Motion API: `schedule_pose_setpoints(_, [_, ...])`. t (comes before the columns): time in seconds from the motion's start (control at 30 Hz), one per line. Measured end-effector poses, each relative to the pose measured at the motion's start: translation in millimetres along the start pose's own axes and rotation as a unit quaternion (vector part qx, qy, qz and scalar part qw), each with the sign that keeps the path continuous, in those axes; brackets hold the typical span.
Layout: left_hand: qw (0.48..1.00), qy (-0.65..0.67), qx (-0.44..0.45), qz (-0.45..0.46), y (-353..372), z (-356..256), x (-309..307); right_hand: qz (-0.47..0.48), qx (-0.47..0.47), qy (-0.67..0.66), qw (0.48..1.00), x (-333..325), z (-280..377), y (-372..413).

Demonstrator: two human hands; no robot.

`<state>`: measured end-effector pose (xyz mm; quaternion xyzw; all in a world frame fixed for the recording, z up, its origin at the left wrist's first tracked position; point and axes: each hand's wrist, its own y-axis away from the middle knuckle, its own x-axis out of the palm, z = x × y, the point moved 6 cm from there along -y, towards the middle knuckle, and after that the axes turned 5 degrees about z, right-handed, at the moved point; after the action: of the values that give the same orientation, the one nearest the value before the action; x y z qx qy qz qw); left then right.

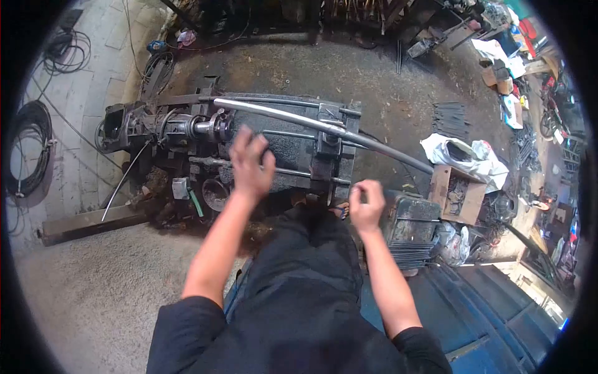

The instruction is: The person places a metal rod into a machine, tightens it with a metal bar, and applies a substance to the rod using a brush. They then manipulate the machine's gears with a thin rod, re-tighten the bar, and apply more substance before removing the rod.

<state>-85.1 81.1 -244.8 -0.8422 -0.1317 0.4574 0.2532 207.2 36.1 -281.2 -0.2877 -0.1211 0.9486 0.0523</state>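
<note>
Head view: long bar (280, 113) slants down rightward.

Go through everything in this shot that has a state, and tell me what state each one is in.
left hand: open, fingers spread, blurred, over the machine
right hand: curled shut, nothing visible in it
metal bar: lying across the machine, gently bent, neither hand on it
cardboard box: open, metal parts inside
white bag: open, crumpled
black cable: coiled on the floor
</note>
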Motion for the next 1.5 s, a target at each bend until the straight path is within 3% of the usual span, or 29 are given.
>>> schedule_pose_setpoints(0.07, [0.95, 0.075, -0.009, 0.304, 90.7, -6.7, 65.7, 0.079, 0.19, -0.027, 0.978, 38.9, -39.5, 48.0])
schedule_pose_setpoints(0.1, [0.925, 0.079, 0.011, 0.372, 119.1, -16.3, 88.4, 0.111, 0.316, -0.053, 0.941, 60.0, -65.2, 75.3])
schedule_pose_setpoints(0.13, [0.894, 0.085, 0.032, 0.438, 137.6, -26.7, 109.4, 0.152, 0.375, -0.035, 0.914, 73.9, -81.4, 92.1])
schedule_pose_setpoints(0.27, [0.884, -0.026, 0.044, 0.465, 159.4, -19.5, 168.4, 0.106, 0.353, 0.122, 0.922, 115.3, -134.0, 132.2])
schedule_pose_setpoints(0.33, [0.898, -0.038, 0.133, 0.417, 152.4, -10.9, 181.8, 0.111, 0.458, 0.042, 0.881, 118.9, -140.0, 131.4])
schedule_pose_setpoints(0.37, [0.896, -0.037, 0.138, 0.422, 150.0, -4.8, 185.9, 0.124, 0.459, 0.041, 0.879, 120.7, -137.7, 126.0])
schedule_pose_setpoints(0.43, [0.83, 0.001, 0.135, 0.541, 153.5, 2.1, 191.4, 0.158, 0.452, 0.091, 0.873, 130.2, -135.2, 123.0])
schedule_pose_setpoints(0.47, [0.83, 0.004, 0.134, 0.542, 148.1, 7.9, 188.1, 0.158, 0.453, 0.093, 0.872, 138.1, -137.2, 125.1])
schedule_pose_setpoints(0.53, [0.792, 0.015, 0.227, 0.567, 142.8, 9.7, 179.3, 0.145, 0.492, -0.013, 0.858, 156.9, -141.0, 132.0])
schedule_pose_setpoints(0.67, [0.775, 0.146, 0.205, 0.58, 141.8, 25.5, 141.9, 0.128, 0.447, -0.018, 0.885, 152.0, -125.9, 149.4])
schedule_pose_setpoints(0.73, [0.809, 0.169, 0.296, 0.479, 122.2, 22.1, 96.7, 0.163, 0.441, -0.004, 0.883, 143.5, -98.5, 153.2])
schedule_pose_setpoints(0.77, [0.821, 0.234, 0.231, 0.467, 98.1, 26.5, 74.0, 0.137, 0.449, -0.074, 0.88, 144.2, -101.9, 172.5])
schedule_pose_setpoints(0.8, [0.818, 0.237, 0.234, 0.469, 76.5, 29.0, 57.8, 0.109, 0.456, -0.143, 0.872, 145.0, -100.1, 190.4])
schedule_pose_setpoints(0.87, [0.849, 0.192, 0.11, 0.48, 30.5, 52.5, 43.2, 0.076, 0.484, -0.205, 0.847, 143.6, -85.7, 217.7])
schedule_pose_setpoints(0.93, [0.819, 0.255, 0.008, 0.513, -4.6, 81.6, 48.4, 0.047, 0.508, -0.266, 0.818, 144.1, -70.6, 236.8])
schedule_pose_setpoints(1.0, [0.821, 0.252, 0.029, 0.511, -40.6, 98.7, 53.9, 0.029, 0.53, -0.295, 0.795, 146.4, -48.9, 242.2])
schedule_pose_setpoints(1.07, [0.814, 0.216, -0.032, 0.538, -62.3, 106.7, 65.6, 0.028, 0.537, -0.292, 0.791, 150.5, -37.3, 250.1])
schedule_pose_setpoints(1.23, [0.791, 0.051, -0.05, 0.608, -71.6, 127.4, 101.0, 0.028, 0.52, -0.317, 0.793, 154.4, -7.9, 255.3])
schedule_pose_setpoints(1.33, [0.82, 0.108, 0.026, 0.562, -76.6, 130.2, 112.6, 0.046, 0.511, -0.323, 0.795, 149.4, 11.1, 241.4])
schedule_pose_setpoints(1.5, [0.787, 0.118, -0.02, 0.606, -64.8, 127.3, 125.7, 0.103, 0.484, -0.284, 0.821, 154.3, 26.9, 209.5])
